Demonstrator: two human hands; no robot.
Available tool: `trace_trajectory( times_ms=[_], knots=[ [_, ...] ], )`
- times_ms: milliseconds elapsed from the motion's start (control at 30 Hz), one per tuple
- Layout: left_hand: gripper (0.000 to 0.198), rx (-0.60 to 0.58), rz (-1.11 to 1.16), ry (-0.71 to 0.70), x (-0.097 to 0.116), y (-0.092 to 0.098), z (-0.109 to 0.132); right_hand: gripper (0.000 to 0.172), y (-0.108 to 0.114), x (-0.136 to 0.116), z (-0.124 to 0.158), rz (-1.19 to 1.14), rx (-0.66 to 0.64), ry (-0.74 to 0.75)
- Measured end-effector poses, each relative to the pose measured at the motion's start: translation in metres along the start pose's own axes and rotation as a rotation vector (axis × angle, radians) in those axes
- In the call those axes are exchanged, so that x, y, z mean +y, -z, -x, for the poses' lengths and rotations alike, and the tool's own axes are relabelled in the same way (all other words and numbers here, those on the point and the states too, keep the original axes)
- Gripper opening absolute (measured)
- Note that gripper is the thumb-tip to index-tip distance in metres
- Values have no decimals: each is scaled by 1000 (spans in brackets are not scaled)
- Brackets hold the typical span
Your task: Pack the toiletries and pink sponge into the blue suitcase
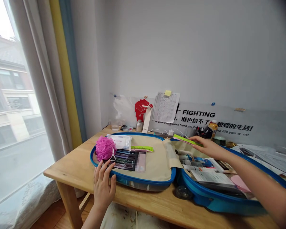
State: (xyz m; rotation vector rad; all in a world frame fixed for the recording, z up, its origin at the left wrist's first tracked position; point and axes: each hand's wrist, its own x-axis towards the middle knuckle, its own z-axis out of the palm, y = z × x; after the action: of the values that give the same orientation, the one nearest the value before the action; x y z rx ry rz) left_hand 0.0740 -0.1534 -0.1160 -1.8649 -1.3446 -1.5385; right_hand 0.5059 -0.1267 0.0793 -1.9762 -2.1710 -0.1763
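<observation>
A blue-edged suitcase [157,182] lies spread apart on the wooden table. My right hand [206,147] grips a thin lime-green packet with a pink edge [184,139], above the back of the right half. Its exact kind I cannot make out. With fingers spread, my left hand [104,179] rests at the front left rim, just below a pink bath puff [105,148]. Beside the puff are a white pack of wipes [119,142], a similar green packet [142,148] and a row of dark, clear-wrapped items [124,159]. A blurred-out pale card [141,161] lies next to them.
The right half holds several tubes [192,163], a white box [209,178] and a pink round item [240,183]. Behind stand a white desk lamp [146,120], a small jar [139,126] and a dark yellow-labelled bottle [211,128]. Papers [259,156] lie at the right.
</observation>
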Motion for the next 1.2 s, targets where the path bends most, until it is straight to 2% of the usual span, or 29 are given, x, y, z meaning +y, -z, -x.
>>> trace_trajectory(
  times_ms=[100, 267, 433, 667, 833, 1067, 1200],
  knots=[
    [37, -2, -4, 2, -1, 0, 0, 38, -7, -40, -38, -69, -109, 145],
    [37, -14, -15, -6, -2, 1, 0, 32, -46, -109, -96, -95, -181, 301],
    [37, -21, -21, -14, -2, 1, 1, 34, -82, -152, -129, -66, -229, 373],
    [38, -30, -29, -5, -2, 0, 3, 34, -106, -163, -138, -33, -231, 404],
    [38, -42, -24, 14, -3, -1, 4, 34, -114, -165, -134, -9, -232, 405],
    [37, -33, -31, -2, -2, 0, 2, 33, -111, -172, -128, -15, -215, 384],
    [37, -28, -31, -4, -1, 1, 1, 31, -91, -166, -132, -87, -167, 355]
  ],
)
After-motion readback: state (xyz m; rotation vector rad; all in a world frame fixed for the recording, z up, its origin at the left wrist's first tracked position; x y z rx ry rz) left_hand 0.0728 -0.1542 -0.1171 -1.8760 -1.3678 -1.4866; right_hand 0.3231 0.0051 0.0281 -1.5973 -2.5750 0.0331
